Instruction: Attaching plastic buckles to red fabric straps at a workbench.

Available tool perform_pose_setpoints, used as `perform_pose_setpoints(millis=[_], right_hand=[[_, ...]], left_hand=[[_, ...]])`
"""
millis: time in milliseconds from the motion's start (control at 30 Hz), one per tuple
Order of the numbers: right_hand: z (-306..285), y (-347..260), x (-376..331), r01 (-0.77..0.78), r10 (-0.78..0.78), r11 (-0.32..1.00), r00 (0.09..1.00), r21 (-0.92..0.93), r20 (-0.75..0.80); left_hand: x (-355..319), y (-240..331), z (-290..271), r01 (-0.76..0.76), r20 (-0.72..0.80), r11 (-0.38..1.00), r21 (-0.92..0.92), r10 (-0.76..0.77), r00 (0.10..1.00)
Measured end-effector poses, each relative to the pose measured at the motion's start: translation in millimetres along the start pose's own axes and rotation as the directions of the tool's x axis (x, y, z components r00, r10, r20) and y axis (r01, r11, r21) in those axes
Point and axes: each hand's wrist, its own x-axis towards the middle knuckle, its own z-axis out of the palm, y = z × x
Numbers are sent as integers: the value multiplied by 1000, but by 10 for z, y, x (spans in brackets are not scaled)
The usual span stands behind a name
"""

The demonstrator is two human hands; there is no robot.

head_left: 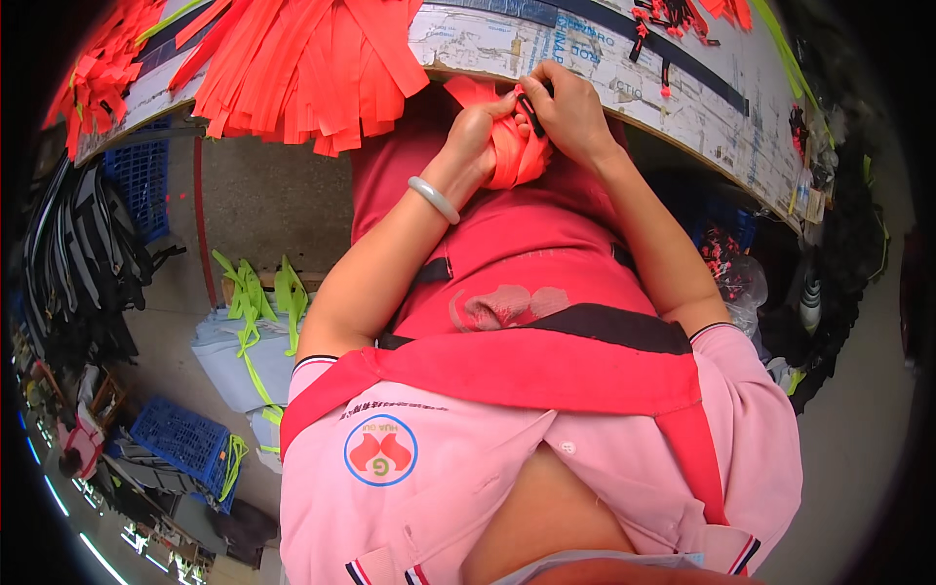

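Note:
Over my lap, at the table's near edge, my left hand (475, 135) is closed around a bundle of bright orange-red webbing strips (517, 156), which hangs looped below the fingers. Close on its right, my right hand (567, 109) has thumb and fingers pinched at a small black piece (530, 115) at the top of the bundle. Whether that piece is a buckle or a tab I cannot tell. A large fan of loose orange-red strips (302, 78) hangs over the table edge to the left of my hands.
The worn, paper-covered tabletop (468, 39) spans the front. Small black-and-red pieces (673, 19) lie on its right part. Dark straps (83, 253) hang at the left. Blue crates (180, 444) and light-blue fabric with lime-green ties (244, 351) are lower left.

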Motion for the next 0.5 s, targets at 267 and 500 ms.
perform_pose_setpoints(millis=[267, 500], right_hand=[[209, -5, 34, 128, -184, 927, 974, -351, -130], [-51, 130, 63, 116, -111, 991, 991, 65, -74]], left_hand=[[139, 54, -85, 28, 63, 997, -67, -24, 998], [-102, 15, 129, -160, 5, 983, 86, 161, 987]])
